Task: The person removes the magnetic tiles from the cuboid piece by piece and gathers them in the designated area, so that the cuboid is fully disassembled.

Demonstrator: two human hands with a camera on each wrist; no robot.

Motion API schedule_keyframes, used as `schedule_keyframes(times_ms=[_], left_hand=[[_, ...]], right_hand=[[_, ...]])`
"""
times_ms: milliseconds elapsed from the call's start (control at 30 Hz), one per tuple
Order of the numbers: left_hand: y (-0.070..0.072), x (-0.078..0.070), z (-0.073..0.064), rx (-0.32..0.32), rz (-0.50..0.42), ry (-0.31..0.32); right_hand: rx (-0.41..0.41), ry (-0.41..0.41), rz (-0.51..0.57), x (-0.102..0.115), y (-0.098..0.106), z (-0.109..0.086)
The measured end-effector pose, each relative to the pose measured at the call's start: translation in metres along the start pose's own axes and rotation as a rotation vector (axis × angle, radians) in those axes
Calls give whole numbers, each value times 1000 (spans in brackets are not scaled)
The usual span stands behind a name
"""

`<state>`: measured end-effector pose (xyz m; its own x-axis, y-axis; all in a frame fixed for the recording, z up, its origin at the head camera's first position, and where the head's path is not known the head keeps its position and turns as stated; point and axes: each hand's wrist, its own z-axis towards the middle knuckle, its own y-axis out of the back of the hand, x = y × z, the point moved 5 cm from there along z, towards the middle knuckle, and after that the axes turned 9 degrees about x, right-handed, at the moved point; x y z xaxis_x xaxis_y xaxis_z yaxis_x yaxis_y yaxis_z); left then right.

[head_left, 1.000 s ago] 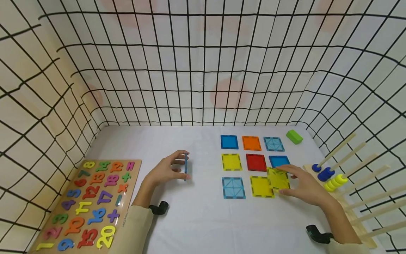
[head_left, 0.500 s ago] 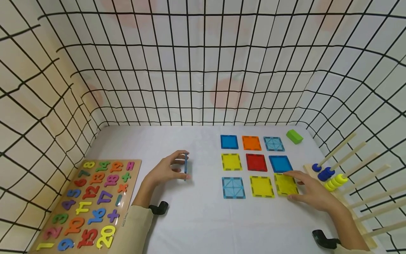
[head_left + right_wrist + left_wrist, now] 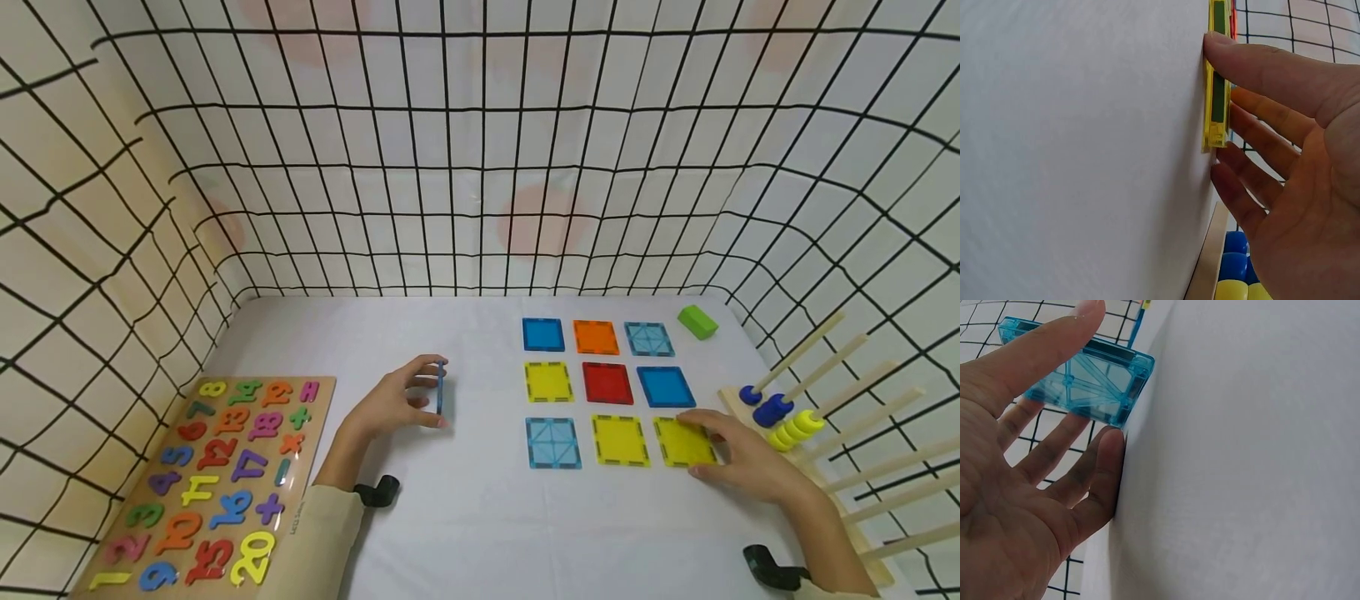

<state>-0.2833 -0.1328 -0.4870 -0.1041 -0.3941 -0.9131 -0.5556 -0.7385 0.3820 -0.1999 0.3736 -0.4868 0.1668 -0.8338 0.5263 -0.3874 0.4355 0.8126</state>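
My left hand (image 3: 390,398) pinches a see-through light-blue magnetic tile (image 3: 439,392) that stands on edge; the left wrist view shows the tile (image 3: 1094,384) between thumb and fingers. At the front right of the laid-out tiles, my right hand (image 3: 750,458) grips a yellow magnetic tile (image 3: 684,442) by its edges, thumb on the near side. This tile (image 3: 1217,94) lies flat at the cloth in the right wrist view. Beside it is another yellow tile (image 3: 621,440), then a light-blue one (image 3: 553,443). Behind them lie a yellow (image 3: 548,382), a red (image 3: 607,383) and a blue tile (image 3: 666,387).
The back row holds a blue (image 3: 543,334), an orange (image 3: 596,337) and a light-blue tile (image 3: 648,339). A green block (image 3: 697,322) lies behind. A number board (image 3: 318,400) is at left, a wooden peg rack with beads (image 3: 797,429) at right. Black wire mesh (image 3: 483,169) surrounds the table.
My right hand has moved the yellow tile rightward, from overlapping its yellow neighbour to flat on the cloth with a gap beside it. The left hand has stayed in place.
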Motion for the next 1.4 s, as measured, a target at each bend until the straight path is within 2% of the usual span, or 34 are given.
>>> schedule_keyframes(times_ms=[367, 500, 700, 867, 967, 1200, 1400], left_hand=[[-3, -7, 0, -11, 33, -2], [-5, -11, -2, -11, 62, -23], [-15, -17, 0, -29, 153, -80], [-32, -25, 4, -45, 252, -114], [-45, -34, 5, -32, 308, -152], [-81, -57, 5, 41, 372, -225], [-113, -68, 5, 113, 430, -261]], right_hand=[[-17, 13, 97, -6, -1, -1], [-20, 20, 102, -9, -3, 0], [-14, 5, 95, -11, -4, -1], [-15, 9, 93, -9, -4, -1], [-16, 4, 96, -9, -5, -2], [-23, 7, 107, -7, -5, -2], [-13, -3, 102, -9, -4, 2]])
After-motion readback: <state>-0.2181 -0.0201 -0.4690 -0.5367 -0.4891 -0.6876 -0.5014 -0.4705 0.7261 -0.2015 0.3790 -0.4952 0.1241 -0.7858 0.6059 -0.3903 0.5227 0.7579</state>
